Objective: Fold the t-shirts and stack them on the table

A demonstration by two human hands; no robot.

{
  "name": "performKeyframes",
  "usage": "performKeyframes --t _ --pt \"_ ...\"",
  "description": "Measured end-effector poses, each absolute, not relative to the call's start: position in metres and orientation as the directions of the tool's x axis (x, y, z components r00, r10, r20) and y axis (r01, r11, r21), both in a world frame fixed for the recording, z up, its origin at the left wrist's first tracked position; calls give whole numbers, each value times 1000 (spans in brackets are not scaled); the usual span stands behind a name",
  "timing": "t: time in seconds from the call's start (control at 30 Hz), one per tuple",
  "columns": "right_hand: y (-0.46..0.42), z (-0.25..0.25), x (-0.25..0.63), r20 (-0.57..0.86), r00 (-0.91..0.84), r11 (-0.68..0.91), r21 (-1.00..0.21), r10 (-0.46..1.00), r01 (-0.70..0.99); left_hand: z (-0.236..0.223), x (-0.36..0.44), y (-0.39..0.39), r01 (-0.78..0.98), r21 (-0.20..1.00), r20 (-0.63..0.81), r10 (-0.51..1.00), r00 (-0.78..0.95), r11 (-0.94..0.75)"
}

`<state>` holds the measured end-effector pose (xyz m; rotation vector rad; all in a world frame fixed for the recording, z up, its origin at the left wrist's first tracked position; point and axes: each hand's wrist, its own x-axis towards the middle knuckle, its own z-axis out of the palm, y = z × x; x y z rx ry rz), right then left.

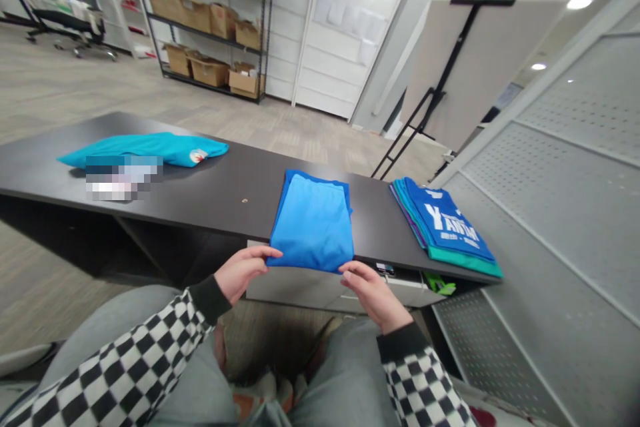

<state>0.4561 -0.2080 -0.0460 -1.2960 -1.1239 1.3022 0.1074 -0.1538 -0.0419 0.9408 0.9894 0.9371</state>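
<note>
A folded blue T-shirt (315,220) lies on the dark table, its near edge reaching past the table's front edge. My left hand (243,271) pinches the near left corner of the cloth between thumb and fingers. At the near right corner, my right hand (371,290) grips the fabric in the same way. The upper layer is lighter blue, and a darker blue layer shows along its far and left sides. Any print on this shirt is out of sight.
On the right end of the dark table (235,197) sits a stack of folded shirts (445,223). A turquoise garment (145,147) lies at the left, beside a blurred-out item (120,179). A perforated metal panel (555,127) borders the right side. Behind stand a shelf with boxes (210,30) and a board on an easel (460,67).
</note>
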Motion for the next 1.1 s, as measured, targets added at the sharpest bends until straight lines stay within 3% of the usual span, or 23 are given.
performKeyframes --t 0.3,0.5,0.63,0.77,0.9,1.1 --pt "-213 -48 439 -127 20 -123 -983 992 -138 -49 110 -155 -212 905 -290 898 331 370" --pt "-237 -35 430 -105 46 -92 -971 993 -221 -37 103 -166 -207 943 -175 915 363 262" --pt "-267 -9 425 -26 4 -24 -966 1000 -259 -12 85 -185 -238 964 1 891 453 120" --pt "-296 28 424 88 -33 80 -976 996 -201 18 69 -213 -252 966 163 885 436 -54" --pt "-315 65 429 178 -11 173 -970 984 -170 52 54 -242 -225 968 213 825 524 -108" --pt "-309 98 431 295 154 321 -929 943 -186 102 47 -238 -251 965 223 744 629 -77"
